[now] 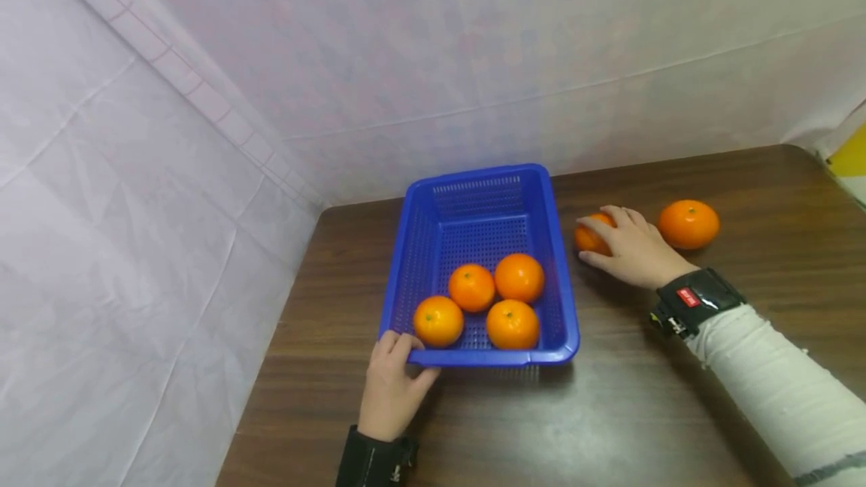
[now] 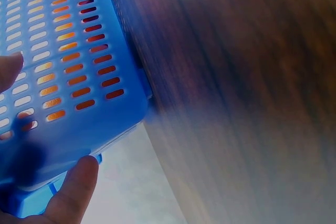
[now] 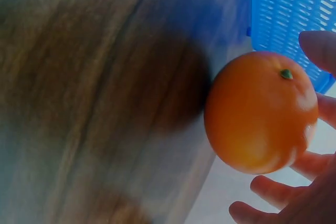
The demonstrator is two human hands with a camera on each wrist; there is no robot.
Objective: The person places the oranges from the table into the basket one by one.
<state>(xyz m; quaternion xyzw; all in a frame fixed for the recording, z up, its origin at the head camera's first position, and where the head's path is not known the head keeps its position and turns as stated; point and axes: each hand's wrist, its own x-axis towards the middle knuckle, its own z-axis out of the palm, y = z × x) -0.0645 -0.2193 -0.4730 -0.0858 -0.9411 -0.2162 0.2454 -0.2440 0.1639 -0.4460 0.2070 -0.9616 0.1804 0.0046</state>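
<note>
A blue plastic basket (image 1: 558, 276) with slotted walls stands on the wooden table. Several oranges (image 1: 519, 278) lie at its near end. My left hand (image 1: 395, 389) grips the near left corner of the rim. The left wrist view shows its thumb (image 2: 10, 72) at the slotted outer wall and a finger (image 2: 79, 182) by the rim. Right of the basket, my right hand (image 1: 636, 248) curves its fingers and thumb round another orange (image 3: 262, 114), which sits on the table. The hand partly covers this orange in the head view. One more orange (image 1: 688, 224) lies just beyond that hand.
The brown wooden table (image 1: 643, 412) reaches back to a pale cloth wall (image 1: 507, 58). Another white sheet (image 1: 135, 246) hangs along the left side. Something yellow (image 1: 849, 155) shows at the far right edge.
</note>
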